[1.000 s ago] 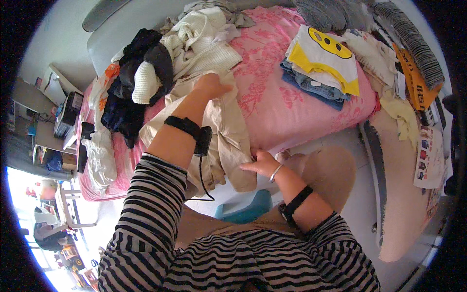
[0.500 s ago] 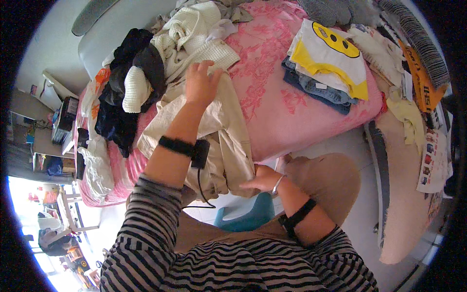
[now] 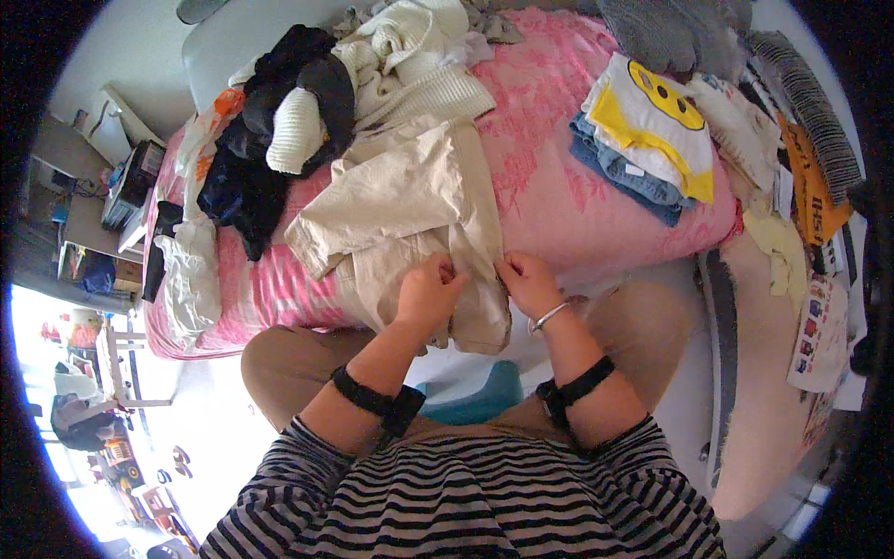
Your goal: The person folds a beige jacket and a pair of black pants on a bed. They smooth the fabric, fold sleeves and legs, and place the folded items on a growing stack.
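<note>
A beige garment (image 3: 400, 200) lies crumpled across the pink bedspread (image 3: 549, 196) and hangs over its near edge. My left hand (image 3: 430, 289) grips the garment's lower edge, fingers closed on the cloth. Just to the right, my right hand (image 3: 527, 281) pinches the same edge, a thin bracelet on its wrist. Both forearms wear black bands. The two hands sit close together at the bed's front edge, above my knees.
A heap of dark, white and cream clothes (image 3: 307, 112) lies at the back left of the bed. A folded stack with a yellow-and-white top (image 3: 647, 130) sits at the right. More items lie on a strip (image 3: 801, 214) further right. A teal stool (image 3: 484, 405) is under me.
My left hand came back from far up on the garment to its near edge. My right hand rose to meet it, and the garment now lies more spread on the bed.
</note>
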A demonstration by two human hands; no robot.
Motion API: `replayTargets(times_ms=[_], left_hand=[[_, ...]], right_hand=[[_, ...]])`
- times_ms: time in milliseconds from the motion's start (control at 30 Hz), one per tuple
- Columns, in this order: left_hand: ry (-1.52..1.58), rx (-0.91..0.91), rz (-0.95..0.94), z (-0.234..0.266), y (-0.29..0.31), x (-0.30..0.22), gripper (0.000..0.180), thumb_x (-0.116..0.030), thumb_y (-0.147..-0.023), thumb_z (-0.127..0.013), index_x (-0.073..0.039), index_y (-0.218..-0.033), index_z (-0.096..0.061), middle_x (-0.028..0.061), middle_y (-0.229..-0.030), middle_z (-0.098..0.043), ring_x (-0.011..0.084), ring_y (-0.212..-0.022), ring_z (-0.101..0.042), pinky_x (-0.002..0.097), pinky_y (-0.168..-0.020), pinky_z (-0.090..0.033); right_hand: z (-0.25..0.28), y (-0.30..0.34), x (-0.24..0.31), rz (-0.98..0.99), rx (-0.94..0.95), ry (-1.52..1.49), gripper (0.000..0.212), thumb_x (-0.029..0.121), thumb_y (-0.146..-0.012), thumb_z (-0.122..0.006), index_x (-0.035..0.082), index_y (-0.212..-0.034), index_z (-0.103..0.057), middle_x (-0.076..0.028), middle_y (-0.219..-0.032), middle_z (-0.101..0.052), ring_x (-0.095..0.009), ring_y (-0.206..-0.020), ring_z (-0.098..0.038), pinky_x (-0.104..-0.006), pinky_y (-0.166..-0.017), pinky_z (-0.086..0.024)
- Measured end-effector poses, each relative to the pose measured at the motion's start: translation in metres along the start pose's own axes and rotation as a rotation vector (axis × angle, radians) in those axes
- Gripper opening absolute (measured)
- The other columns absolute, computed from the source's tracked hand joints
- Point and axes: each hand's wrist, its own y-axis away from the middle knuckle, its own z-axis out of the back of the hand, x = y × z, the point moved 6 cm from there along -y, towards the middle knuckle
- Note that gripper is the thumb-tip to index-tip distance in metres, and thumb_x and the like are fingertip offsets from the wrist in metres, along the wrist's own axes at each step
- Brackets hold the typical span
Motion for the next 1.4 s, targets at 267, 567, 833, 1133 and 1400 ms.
replayTargets(times_ms=[267, 567, 833, 1133, 1400], left_hand=[[0.999, 0.242, 0.329, -0.011, 0.012, 0.026, 0.019, -0.024, -0.090, -0.064, -0.006, -0.094, -0.063, 0.0032, -0.076, -0.064, 0.0185, -0.070, -0.062, 0.0330, -0.066, -0.050], [0.561, 0.507, 0.442, -0.043, 0.040, 0.021, 0.035, -0.026, -0.093, -0.061, -0.002, -0.119, -0.058, 0.0100, -0.110, -0.065, 0.0223, -0.096, -0.063, 0.0390, -0.083, -0.052], [1.263, 0.657, 0.480, -0.060, 0.044, 0.037, 0.046, -0.025, -0.091, -0.065, 0.000, -0.129, -0.054, 0.0150, -0.124, -0.062, 0.0295, -0.115, -0.060, 0.0453, -0.101, -0.048], [1.054, 0.659, 0.502, -0.062, 0.058, 0.024, 0.045, -0.020, -0.088, -0.069, -0.004, -0.128, -0.055, 0.0126, -0.125, -0.062, 0.0279, -0.112, -0.062, 0.0425, -0.095, -0.051], [0.610, 0.797, 0.321, 0.011, 0.062, 0.034, 0.033, -0.032, -0.095, -0.060, -0.005, -0.113, -0.062, 0.0101, -0.102, -0.069, 0.0188, -0.094, -0.066, 0.0351, -0.078, -0.055]], right_hand=[[0.011, 0.011, 0.013, 0.049, -0.252, 0.127, 0.027, 0.027, -0.091, -0.059, 0.002, -0.081, -0.063, -0.021, -0.076, -0.064, -0.041, -0.071, -0.060, -0.0475, -0.064, -0.046], [-0.005, 0.019, -0.018, 0.029, -0.190, -0.065, 0.031, 0.032, -0.093, -0.057, 0.002, -0.087, -0.063, -0.022, -0.086, -0.066, -0.038, -0.079, -0.063, -0.0447, -0.071, -0.048], [-0.001, 0.016, -0.055, -0.316, -0.180, -0.316, 0.034, 0.033, -0.089, -0.067, 0.000, -0.097, -0.062, -0.012, -0.085, -0.066, -0.025, -0.081, -0.063, -0.0403, -0.074, -0.049], [-0.020, 0.041, -0.015, -0.277, 0.224, -0.155, 0.072, 0.037, -0.074, -0.082, 0.001, -0.129, -0.055, -0.018, -0.122, -0.063, -0.031, -0.108, -0.062, -0.0395, -0.096, -0.047], [0.019, 0.021, 0.005, -0.143, -0.066, 0.223, 0.048, 0.035, -0.076, -0.077, 0.001, -0.103, -0.059, -0.015, -0.090, -0.068, -0.031, -0.084, -0.065, -0.0412, -0.076, -0.051]])
